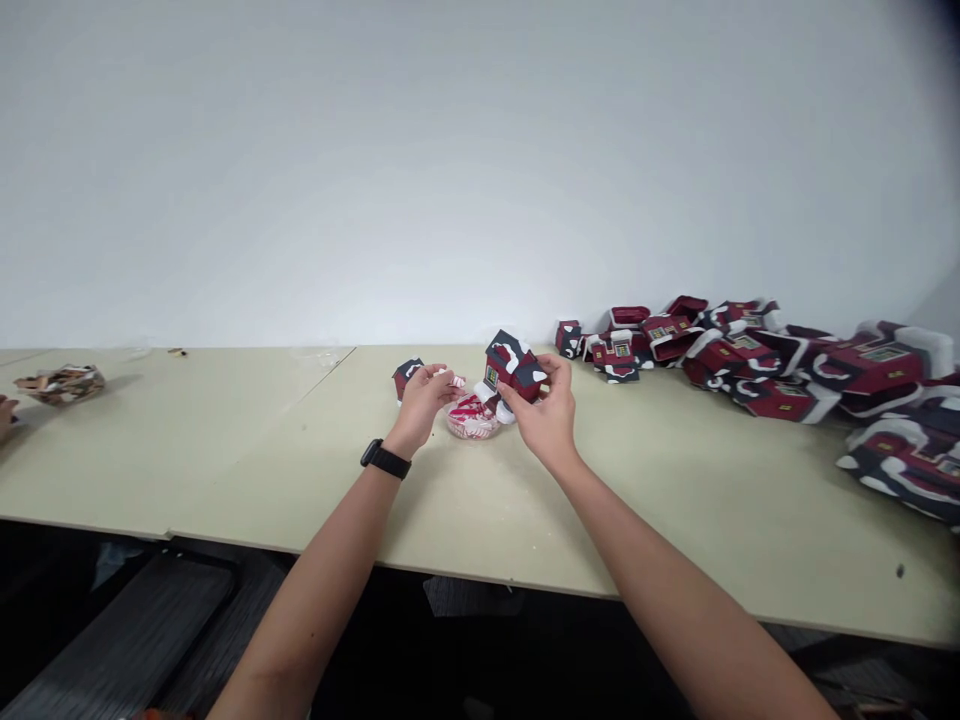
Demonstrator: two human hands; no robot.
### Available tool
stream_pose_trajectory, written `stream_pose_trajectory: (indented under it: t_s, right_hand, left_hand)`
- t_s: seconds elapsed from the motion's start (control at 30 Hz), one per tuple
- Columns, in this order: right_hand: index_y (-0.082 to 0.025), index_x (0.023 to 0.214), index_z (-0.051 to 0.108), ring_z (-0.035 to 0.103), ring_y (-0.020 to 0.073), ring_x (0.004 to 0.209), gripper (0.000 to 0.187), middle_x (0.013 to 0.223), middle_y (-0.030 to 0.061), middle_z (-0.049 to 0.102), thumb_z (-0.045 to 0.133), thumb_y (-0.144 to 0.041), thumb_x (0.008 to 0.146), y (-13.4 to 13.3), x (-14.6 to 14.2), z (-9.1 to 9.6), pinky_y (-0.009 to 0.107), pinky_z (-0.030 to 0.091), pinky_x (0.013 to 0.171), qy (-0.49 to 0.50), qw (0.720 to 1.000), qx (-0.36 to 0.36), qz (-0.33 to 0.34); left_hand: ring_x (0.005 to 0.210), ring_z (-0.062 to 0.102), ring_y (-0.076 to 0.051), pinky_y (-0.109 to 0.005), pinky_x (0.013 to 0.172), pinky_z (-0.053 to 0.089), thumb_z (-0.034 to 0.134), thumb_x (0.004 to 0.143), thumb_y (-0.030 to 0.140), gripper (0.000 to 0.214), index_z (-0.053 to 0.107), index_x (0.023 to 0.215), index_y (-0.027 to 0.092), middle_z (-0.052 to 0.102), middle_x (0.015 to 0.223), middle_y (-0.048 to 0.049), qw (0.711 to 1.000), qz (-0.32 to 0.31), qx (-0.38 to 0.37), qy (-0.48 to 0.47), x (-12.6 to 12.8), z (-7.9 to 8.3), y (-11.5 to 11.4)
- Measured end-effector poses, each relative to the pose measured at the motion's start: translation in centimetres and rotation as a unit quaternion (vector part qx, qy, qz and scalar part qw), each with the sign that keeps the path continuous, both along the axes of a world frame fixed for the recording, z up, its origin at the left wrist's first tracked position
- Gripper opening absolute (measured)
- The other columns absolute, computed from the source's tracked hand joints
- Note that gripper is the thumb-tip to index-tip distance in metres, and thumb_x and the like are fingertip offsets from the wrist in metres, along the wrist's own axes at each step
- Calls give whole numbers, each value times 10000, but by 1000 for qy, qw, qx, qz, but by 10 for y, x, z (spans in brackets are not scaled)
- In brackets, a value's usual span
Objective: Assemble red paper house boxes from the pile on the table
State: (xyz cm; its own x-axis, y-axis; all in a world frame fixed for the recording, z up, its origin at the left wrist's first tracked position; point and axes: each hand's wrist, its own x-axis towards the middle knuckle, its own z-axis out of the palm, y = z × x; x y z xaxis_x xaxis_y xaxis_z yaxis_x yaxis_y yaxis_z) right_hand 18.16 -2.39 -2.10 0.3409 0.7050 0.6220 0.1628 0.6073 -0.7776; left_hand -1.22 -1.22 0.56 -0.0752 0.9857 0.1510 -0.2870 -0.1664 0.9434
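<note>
Pale tabletop [660, 520] below a bare white wall [420, 170]: a person, both arms reaching in from the bottom of the frame, works at a model house [510, 366] with dark red walls, a dark roof and white snow trim. The right hand [544, 415] grips the house from below, fingers [525, 392] wrapped around its lower corner, and holds it up above the tabletop. The house sits tilted, its roof ridge running from upper left down to lower right, and the right hand is the nearer of the two. The left hand [421, 405], with a black watch [385, 459] at the wrist, is pinched closed on a small red-and-white piece [454, 379], partly hidden by the fingers, which points toward the house across a short gap. Below and between the hands sits a round dish [472, 425] of red-and-white striped pieces. A smaller dark red piece [406, 376] stands just behind the left hand. Farther right, a heap of house parts [750, 365] lies along the wall. At far left, a crumpled paper bundle [60, 384] lies near a co-worker's hand [4, 417] at the frame's edge.
</note>
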Motion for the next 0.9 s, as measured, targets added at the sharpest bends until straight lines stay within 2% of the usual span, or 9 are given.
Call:
stream_pose_trajectory:
  t_s: [0.13, 0.23, 0.3, 0.5, 0.6, 0.9]
  right_hand:
    - [-246, 1242, 532, 692, 251, 1022, 630, 1255, 104, 705, 872, -427, 743, 1, 1, -1, 420, 587, 928, -9, 1000, 7, -6]
    - [-239, 1244, 532, 697, 268, 1054, 627, 1247, 112, 703, 868, -423, 748, 1, 1, -1, 435, 580, 948, -18, 1000, 14, -4]
    - [-236, 1249, 533, 696, 279, 1080, 622, 1242, 114, 699, 862, -418, 754, 0, 0, -2, 449, 574, 974, -26, 999, 21, 0]
    - [-232, 1261, 537, 691, 289, 1084, 614, 1241, 109, 689, 852, -400, 760, 0, -2, -6, 451, 577, 957, -38, 999, 30, 11]
    - [-235, 1278, 530, 688, 297, 1104, 625, 1263, 114, 682, 849, -387, 762, 2, -3, -9, 470, 565, 991, -43, 999, 27, 15]
    - [-237, 1285, 533, 691, 301, 1116, 640, 1285, 120, 682, 864, -390, 759, 3, -3, -11, 483, 563, 1011, -42, 998, 27, 33]
  left_hand:
    - [923, 740, -156, -295, 950, 570, 886, 831, 293, 277, 670, 925, 147, 773, 1015, -91, 994, -90, -5, -54, -2, 2, -3]
    - [925, 728, -147, -278, 961, 572, 915, 816, 271, 263, 704, 922, 153, 760, 1011, -68, 985, -160, -5, -60, 2, 1, -6]
    - [894, 721, -137, -267, 936, 573, 933, 791, 244, 273, 713, 926, 155, 743, 970, -44, 982, -177, -5, -60, 5, -1, -7]
    - [857, 741, -152, -305, 915, 578, 942, 765, 196, 410, 687, 1082, 142, 754, 915, -38, 989, -132, -13, -60, 10, -5, -6]
    - [855, 753, -161, -319, 911, 581, 949, 749, 179, 464, 632, 1087, 153, 762, 895, -36, 993, -102, -12, -65, 10, -5, -5]
    - [879, 754, -157, -346, 968, 573, 943, 755, 171, 487, 608, 1108, 151, 758, 904, -39, 993, -103, -15, -55, 9, -9, -2]
